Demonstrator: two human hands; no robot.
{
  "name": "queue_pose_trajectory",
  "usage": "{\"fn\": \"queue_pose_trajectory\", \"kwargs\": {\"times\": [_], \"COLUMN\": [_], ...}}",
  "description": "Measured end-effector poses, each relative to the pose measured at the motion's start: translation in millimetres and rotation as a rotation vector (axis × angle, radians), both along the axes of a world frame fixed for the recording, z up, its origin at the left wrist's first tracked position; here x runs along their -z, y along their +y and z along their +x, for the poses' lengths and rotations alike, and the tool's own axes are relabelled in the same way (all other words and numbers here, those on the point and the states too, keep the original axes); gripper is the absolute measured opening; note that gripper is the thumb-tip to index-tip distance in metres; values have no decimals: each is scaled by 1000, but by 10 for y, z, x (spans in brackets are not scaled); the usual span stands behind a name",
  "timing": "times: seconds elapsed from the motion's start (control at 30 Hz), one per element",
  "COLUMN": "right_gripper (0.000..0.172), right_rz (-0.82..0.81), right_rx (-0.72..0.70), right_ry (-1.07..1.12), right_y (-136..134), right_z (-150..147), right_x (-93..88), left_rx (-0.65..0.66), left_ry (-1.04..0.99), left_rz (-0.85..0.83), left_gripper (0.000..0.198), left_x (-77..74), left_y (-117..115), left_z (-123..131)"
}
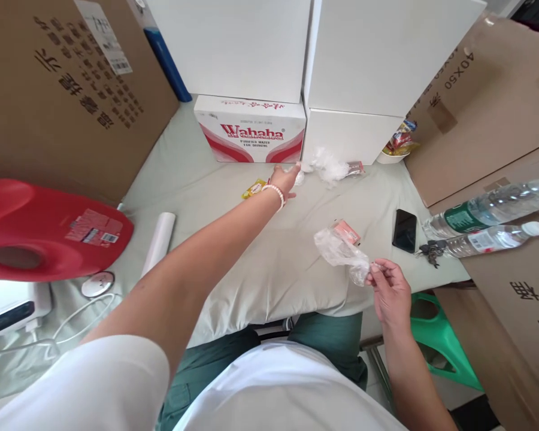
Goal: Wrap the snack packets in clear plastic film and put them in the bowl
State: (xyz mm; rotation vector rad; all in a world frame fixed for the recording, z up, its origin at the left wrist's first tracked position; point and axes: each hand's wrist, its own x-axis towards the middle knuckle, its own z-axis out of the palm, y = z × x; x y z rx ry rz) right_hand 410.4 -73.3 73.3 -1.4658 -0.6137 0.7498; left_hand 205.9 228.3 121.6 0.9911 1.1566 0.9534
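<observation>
The left hand [284,179] is stretched far forward across the cloth-covered tabletop [233,251]. Its fingertips are at a small white wad [299,177] just in front of the Wahaha box [250,130], by the box's right corner. Whether the fingers grip the wad cannot be told. The right hand [390,293], well back from the box and near the body, pinches a crumpled clear plastic bag [341,251] whose length slants back toward the box. A white fluff heap [327,164] lies beyond the box's right corner and a yellow sweet [254,189] lies before its front. A pink packet [347,231] touches the bag, and a black phone [405,230] lies farther right.
</observation>
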Motion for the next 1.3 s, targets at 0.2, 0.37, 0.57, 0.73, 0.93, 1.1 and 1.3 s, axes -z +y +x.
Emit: {"fn": "queue_pose_trajectory", "kwargs": {"times": [0.2, 0.37, 0.57, 0.73, 0.93, 1.1, 1.3], "right_gripper": [52, 27, 9, 9, 25, 54, 89], "right_rz": [-33, -48, 110, 132, -163, -337, -144], "right_rx": [-93, -327, -611, -685, -771, -603, -565], "right_ry": [151, 90, 20, -173, -372, -355, -193], "right_y": [162, 208, 122, -11, -138, 134, 607], "right_z": [-137, -406, -764, -766, -452, -221, -718], "right_x": [15, -20, -196, -187, -34, 65, 129], "left_rx": [199, 146, 86, 43, -163, -166, 176], "left_ry": [-47, -1, 4, -204, -226, -247, -371], "left_rz": [-221, -193, -339, -486, -394, -346, -194], "left_gripper": [60, 85, 107, 53, 28, 27, 48], "left_x": [444, 499, 469, 603, 723, 644, 497], "left_y": [-1156, -1702, -1875, -1907, -1753, -1831, -2009], "left_z": [-435, -587, -397, -446, -938, -1170, -1264]}}
